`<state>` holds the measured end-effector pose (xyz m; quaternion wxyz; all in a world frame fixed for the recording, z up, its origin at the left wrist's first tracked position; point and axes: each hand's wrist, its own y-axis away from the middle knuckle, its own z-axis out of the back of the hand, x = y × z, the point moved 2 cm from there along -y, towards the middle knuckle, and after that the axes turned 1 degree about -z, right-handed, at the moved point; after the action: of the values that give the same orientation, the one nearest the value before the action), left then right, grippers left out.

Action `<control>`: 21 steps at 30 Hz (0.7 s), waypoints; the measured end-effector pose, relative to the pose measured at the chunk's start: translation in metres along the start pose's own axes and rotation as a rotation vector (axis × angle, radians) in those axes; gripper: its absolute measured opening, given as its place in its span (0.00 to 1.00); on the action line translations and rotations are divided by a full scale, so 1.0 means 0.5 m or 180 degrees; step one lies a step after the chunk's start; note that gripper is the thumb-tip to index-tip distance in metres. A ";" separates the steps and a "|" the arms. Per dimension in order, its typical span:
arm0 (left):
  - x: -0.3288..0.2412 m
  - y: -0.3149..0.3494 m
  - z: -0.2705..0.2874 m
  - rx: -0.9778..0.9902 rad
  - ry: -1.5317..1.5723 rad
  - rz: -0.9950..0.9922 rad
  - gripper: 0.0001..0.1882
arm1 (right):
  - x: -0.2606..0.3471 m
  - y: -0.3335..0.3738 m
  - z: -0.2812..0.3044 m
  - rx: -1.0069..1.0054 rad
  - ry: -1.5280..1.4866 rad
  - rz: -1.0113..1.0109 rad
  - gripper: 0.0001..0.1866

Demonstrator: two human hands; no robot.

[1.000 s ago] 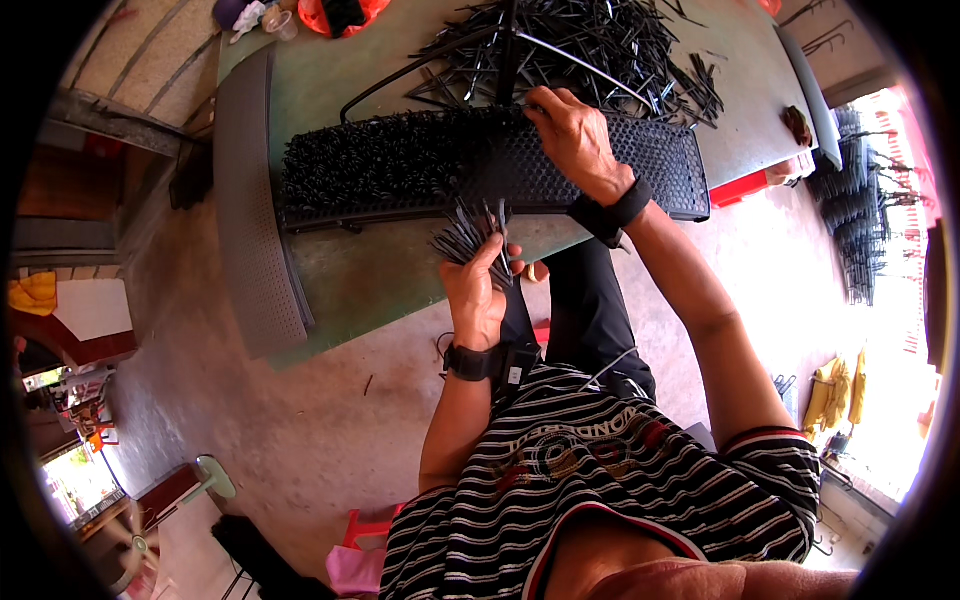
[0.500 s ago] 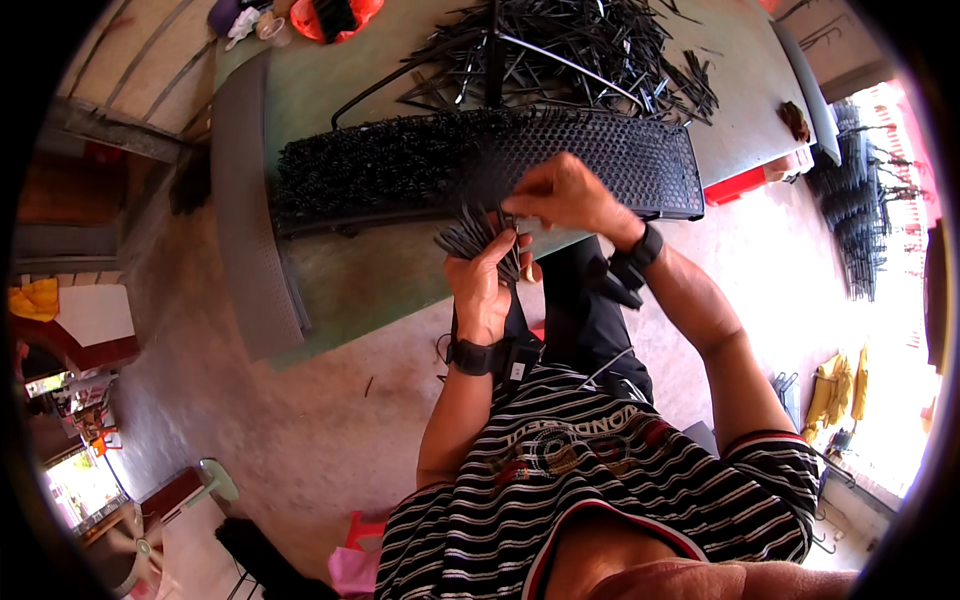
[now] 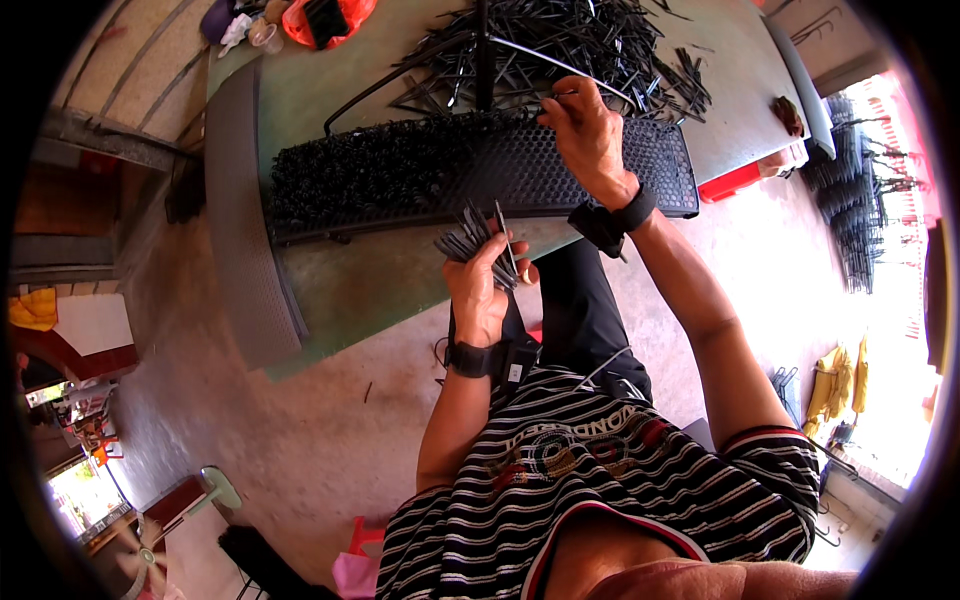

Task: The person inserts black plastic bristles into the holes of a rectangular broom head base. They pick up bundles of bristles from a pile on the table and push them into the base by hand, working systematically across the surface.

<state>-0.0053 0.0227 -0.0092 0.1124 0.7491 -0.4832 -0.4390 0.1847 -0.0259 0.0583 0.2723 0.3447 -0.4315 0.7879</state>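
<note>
My left hand (image 3: pixel 484 283) grips a bundle of thin black sticks (image 3: pixel 472 236), held just below the near edge of a long black perforated panel (image 3: pixel 520 170). The panel's left part bristles with sticks standing in its holes. My right hand (image 3: pixel 588 132) is raised over the panel's right part, near its far edge, fingers pinched on one black stick (image 3: pixel 556 98). Both wrists wear black bands. A heap of loose black sticks (image 3: pixel 570 45) lies on the green table (image 3: pixel 370 280) behind the panel.
An orange bag (image 3: pixel 330 18) and small items sit at the table's far left corner. A red box (image 3: pixel 740 180) pokes out under the table's right side. Black wire racks (image 3: pixel 850 200) stand at the right. Bare concrete floor lies to the left.
My right hand came back to the bundle in my left hand, took a stick, then rose again to the panel's far right part. My left hand stayed nearly still.
</note>
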 end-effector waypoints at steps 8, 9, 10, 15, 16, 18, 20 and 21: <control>-0.008 0.008 0.000 -0.0046 0.0034 -0.0072 0.10 | -0.017 -0.021 -0.022 0.0232 0.0343 0.0258 0.10; -0.008 0.008 -0.001 -0.0045 0.0029 -0.0089 0.10 | -0.024 -0.023 -0.024 0.0229 0.0385 0.0278 0.09; -0.008 0.009 -0.001 -0.0042 0.0024 -0.0105 0.10 | -0.036 -0.022 -0.029 0.0225 0.0427 0.0299 0.08; -0.011 0.016 -0.001 -0.0029 -0.0006 -0.0177 0.10 | -0.043 -0.016 -0.030 0.0476 0.1514 0.1027 0.06; -0.009 0.016 0.001 -0.0017 -0.0034 -0.0223 0.11 | -0.030 -0.007 -0.025 0.0385 0.1383 0.0893 0.06; -0.007 0.016 0.004 0.0009 -0.0093 -0.0301 0.11 | 0.018 0.020 -0.022 0.0532 0.1040 0.0279 0.09; -0.005 0.016 0.001 0.0059 -0.0187 -0.0342 0.11 | 0.035 0.062 -0.032 0.1541 0.0781 0.0155 0.10; -0.003 0.017 -0.003 0.0098 -0.0077 -0.0292 0.11 | 0.031 0.083 -0.040 0.2053 0.0545 0.0062 0.09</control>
<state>-0.0096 0.0193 -0.0026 0.0748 0.7668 -0.4563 -0.4452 0.1387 -0.0265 0.0420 0.1769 0.3415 -0.1387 0.9126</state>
